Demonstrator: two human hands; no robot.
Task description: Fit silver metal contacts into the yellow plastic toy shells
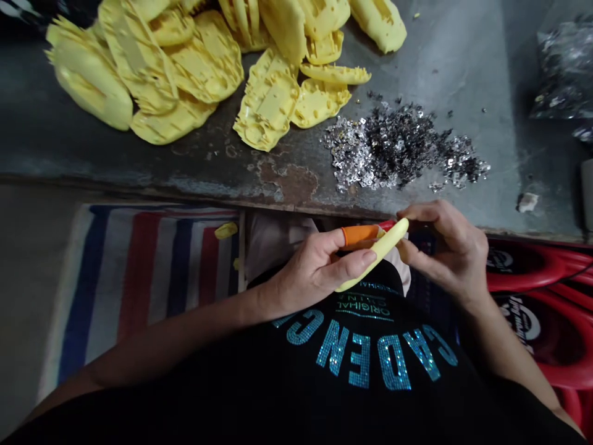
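My left hand (319, 266) grips a narrow, curved yellow plastic shell (377, 256), seen edge-on just in front of my shirt. Its thumb presses the outer face, and an orange cover (360, 235) wraps one finger behind the shell. A red cover (387, 225) shows near the upper end. At that end, the thumb and forefinger of my right hand (447, 250) close around the shell's tip. Whether a small part sits between those fingertips is hidden. Beyond my hands, a pile of small shiny metal pieces (398, 145) lies on the worn metal table (467, 55).
Many yellow shell halves (199, 59) are heaped at the back left of the table. A clear bag of metal pieces (565, 68) lies at far right. Red round objects (546, 327) stand below the table at right. Striped sheeting (143, 266) lies at lower left.
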